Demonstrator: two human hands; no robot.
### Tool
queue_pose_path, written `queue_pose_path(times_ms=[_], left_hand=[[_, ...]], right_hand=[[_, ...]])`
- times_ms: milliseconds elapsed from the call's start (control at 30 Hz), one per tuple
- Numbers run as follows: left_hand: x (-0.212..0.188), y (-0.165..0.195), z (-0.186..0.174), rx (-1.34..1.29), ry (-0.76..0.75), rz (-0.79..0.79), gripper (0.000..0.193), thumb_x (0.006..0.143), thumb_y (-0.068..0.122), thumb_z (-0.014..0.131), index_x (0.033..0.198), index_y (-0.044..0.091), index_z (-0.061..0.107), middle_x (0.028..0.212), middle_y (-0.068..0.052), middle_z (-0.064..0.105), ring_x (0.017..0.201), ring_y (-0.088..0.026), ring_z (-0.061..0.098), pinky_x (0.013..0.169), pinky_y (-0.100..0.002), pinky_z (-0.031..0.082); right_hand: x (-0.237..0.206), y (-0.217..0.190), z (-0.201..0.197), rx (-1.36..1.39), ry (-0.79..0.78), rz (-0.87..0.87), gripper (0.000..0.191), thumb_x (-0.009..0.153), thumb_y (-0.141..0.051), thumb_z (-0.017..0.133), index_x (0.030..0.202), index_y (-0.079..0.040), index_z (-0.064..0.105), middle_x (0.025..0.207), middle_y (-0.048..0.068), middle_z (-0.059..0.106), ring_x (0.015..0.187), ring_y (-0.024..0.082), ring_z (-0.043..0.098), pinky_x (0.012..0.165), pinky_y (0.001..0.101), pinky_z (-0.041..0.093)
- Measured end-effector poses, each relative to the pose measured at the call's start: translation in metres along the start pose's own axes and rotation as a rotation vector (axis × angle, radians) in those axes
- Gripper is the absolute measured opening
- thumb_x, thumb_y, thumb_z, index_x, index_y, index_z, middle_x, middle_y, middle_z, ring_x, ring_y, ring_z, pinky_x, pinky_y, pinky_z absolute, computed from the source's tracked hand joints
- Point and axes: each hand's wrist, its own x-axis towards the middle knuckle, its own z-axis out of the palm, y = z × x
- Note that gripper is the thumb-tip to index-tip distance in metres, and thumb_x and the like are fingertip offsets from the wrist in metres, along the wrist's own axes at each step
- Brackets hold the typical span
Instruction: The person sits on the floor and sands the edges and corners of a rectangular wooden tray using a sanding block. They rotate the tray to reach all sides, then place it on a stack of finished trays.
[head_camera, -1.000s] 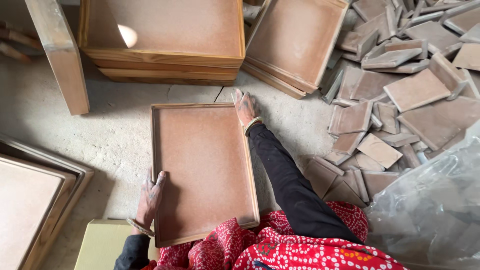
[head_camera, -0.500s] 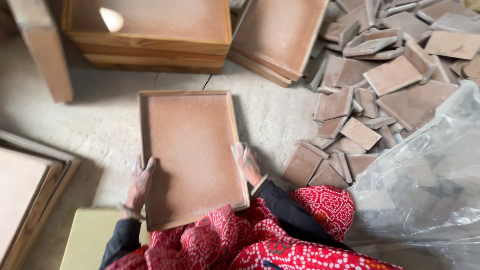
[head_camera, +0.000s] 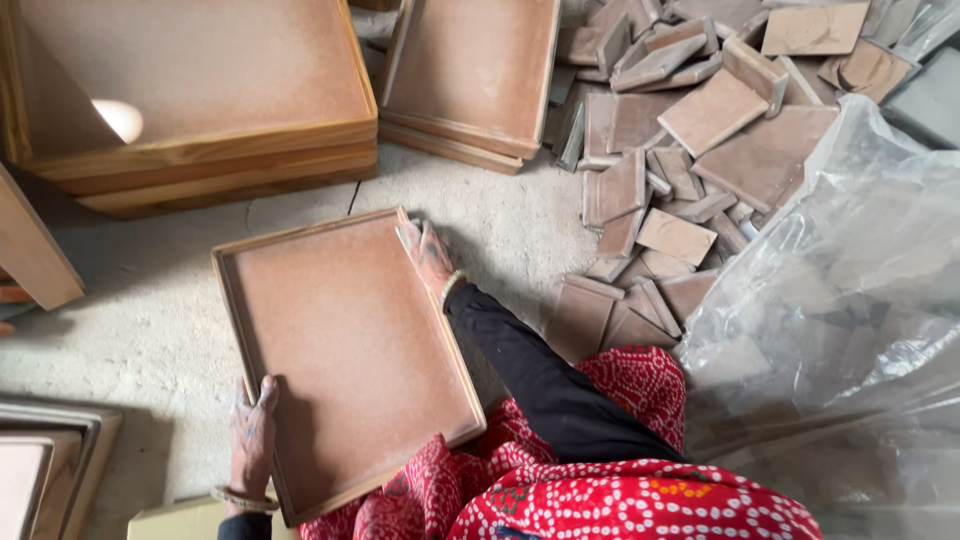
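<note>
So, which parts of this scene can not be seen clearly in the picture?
- Head view: the near corner of the wooden tray is hidden by red patterned clothing.
- What lies inside the clear plastic bag is blurred by its folds.
- The left hand has its fingertips hidden under the tray's edge.
- The right hand has its palm side hidden.
- The stacked trays are cut off by the top edge.

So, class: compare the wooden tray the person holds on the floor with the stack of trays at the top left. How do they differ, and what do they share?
The held tray is a single tray; the stacked trays lie several deep. The held tray sits skewed, gripped by the left hand and right hand; the stacked trays rest untouched. The held tray lies in even light; the stacked trays carry a bright light spot. Both are rectangular, brown-bottomed, with raised wooden rims.
</note>
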Motion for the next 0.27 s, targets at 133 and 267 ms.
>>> queue_pose_path(times_ms=[133,267], left_hand=[[-0.003,0.009,0.0,-0.011,-0.018,-0.02,0.096,0.096,0.055,0.056,0.158,-0.012,0.026,0.143,-0.039,0.05,0.134,-0.044,0.048,0.11,-0.041,0.038],[-0.007,0.006,-0.002,-0.076,-0.046,-0.012,0.1,0.095,0.057,0.057,0.158,-0.012,0.024,0.139,-0.038,0.057,0.131,-0.042,0.052,0.109,-0.04,0.04]], right_hand=[[-0.066,0.045,0.007,-0.011,0.01,-0.111,0.048,0.108,-0.044,0.039,0.136,-0.007,0.053,0.131,0.024,0.065,0.118,0.045,0.06,0.1,0.0564,0.045],[-0.13,0.081,0.003,0.009,-0.167,0.094,0.053,0.105,-0.052,0.035,0.135,-0.015,0.057,0.132,0.02,0.068,0.122,0.04,0.063,0.106,0.0518,0.045]])
